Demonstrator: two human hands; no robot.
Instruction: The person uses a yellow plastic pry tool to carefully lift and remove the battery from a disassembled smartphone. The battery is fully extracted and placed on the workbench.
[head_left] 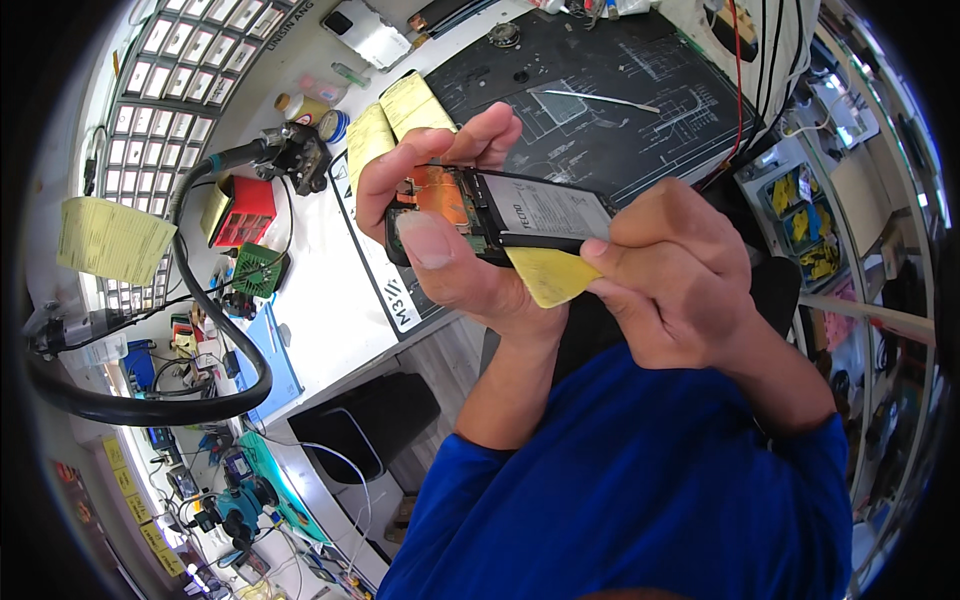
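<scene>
My left hand (445, 255) grips an opened smartphone (484, 208) by its left end, thumb in front and fingers behind. Its back is off, baring a copper-coloured sheet (440, 193) and a grey battery (545, 207). My right hand (685, 275) pinches a yellow, flat, roughly triangular pry pick (548, 276) between thumb and fingers. The pick lies along the phone's near long edge, beside the battery; whether its edge is inside the seam cannot be made out. The right fingers also cover the phone's right end.
Below the phone spreads a black work mat (620, 100) with a thin metal tool (600, 101) on it. Yellow paper pads (412, 105) lie at the mat's left edge. A black flexible arm (262, 350) curves at left. Shelves (870, 310) stand at right; a black stool (370, 420) is below the bench.
</scene>
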